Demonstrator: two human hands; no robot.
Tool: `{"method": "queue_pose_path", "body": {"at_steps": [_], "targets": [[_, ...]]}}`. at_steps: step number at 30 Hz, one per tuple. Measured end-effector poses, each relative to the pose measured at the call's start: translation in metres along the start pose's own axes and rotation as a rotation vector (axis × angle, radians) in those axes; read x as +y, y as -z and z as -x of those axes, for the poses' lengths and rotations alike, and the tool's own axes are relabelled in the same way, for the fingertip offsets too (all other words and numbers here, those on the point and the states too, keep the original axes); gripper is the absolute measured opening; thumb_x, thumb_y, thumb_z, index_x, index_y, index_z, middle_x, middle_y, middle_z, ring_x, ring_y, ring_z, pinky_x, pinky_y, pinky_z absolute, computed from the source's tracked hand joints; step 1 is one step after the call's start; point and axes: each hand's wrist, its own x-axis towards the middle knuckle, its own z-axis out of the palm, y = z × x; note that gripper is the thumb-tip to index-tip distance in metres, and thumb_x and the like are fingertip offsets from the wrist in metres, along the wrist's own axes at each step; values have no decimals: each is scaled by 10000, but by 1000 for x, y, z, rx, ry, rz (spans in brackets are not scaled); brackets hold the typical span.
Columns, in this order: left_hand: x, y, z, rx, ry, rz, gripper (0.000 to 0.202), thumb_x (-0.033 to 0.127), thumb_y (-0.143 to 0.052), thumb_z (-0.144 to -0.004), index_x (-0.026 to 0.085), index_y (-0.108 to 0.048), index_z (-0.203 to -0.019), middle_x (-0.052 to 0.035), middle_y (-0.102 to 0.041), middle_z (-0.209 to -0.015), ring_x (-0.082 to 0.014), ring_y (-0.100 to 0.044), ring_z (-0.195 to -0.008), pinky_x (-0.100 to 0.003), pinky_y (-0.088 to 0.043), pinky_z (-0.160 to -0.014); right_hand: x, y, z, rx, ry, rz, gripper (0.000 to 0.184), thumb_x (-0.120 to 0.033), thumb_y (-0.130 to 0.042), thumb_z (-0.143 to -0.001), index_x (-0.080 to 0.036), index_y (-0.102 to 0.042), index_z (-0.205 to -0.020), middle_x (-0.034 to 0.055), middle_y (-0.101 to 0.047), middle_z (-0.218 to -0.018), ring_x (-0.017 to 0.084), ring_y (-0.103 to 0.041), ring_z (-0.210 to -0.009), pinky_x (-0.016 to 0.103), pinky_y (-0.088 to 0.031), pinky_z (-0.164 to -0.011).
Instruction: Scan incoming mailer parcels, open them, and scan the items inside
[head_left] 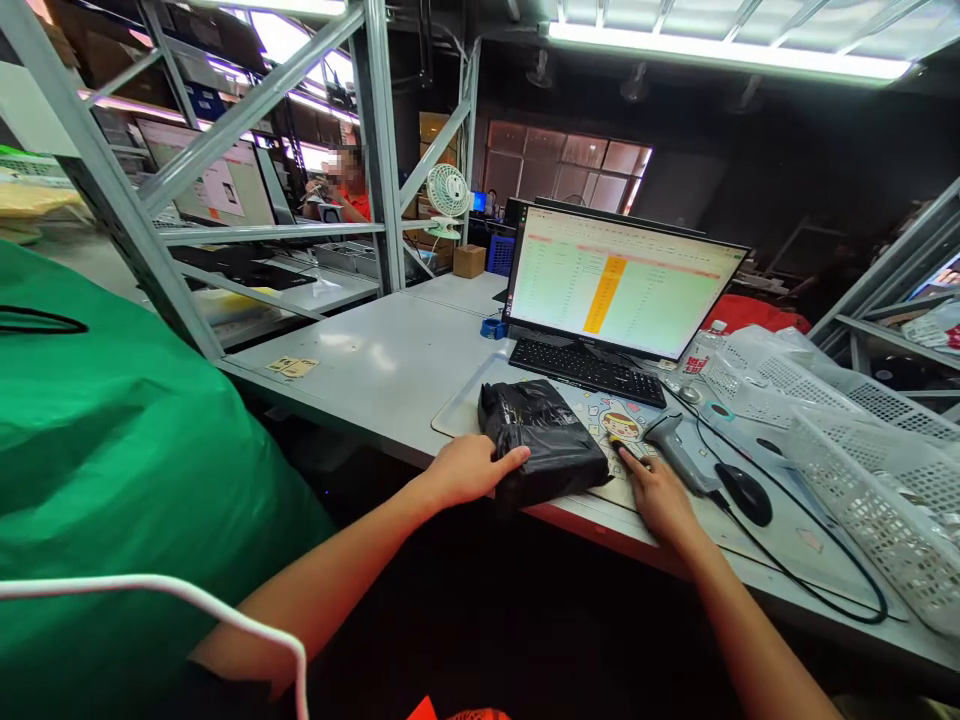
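A black plastic parcel [541,440] lies on a cartoon-printed desk mat [609,418] at the front of the grey table [375,365]. My left hand [469,468] rests against the parcel's left side, fingers curled along its edge. My right hand [658,496] lies flat on the mat just right of the parcel, fingers stretched toward it. A grey barcode scanner [675,445] sits right beside my right hand.
A monitor [619,285] with a spreadsheet and a black keyboard [589,370] stand behind the parcel. A black mouse [744,493] and white mesh baskets [847,440] lie at right. A large green bag [112,450] fills the left. Metal shelving [247,230] and another person stand behind.
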Motion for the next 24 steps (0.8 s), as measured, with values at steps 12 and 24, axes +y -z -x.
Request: {"method": "queue_pose_path", "body": {"at_steps": [12,24], "targets": [[30,10,-90,-12,-677,-61,299,370,-637,-1002,203,-833,-1153,-119,-765,-1268,-311,-682,-1221,-418,-482,-1118,-134,78,-105,-41,294,-518,568,-171,-451,-1030,-88,-581,-1577,136,-497,-1654,216,-460,-1555,362,-325,-1318],[42,20,-45,123,-799,-172,335,362,-579,-1046,161,-706,-810,-81,-728,-822,-211,-633,-722,-349,-456,-746,-149,62,-100,-282,224,-373,946,-620,-571,-1037,-270,-120,-1792,145,-83,-1818,440,-448,-1537,563,-375,-1258]]}}
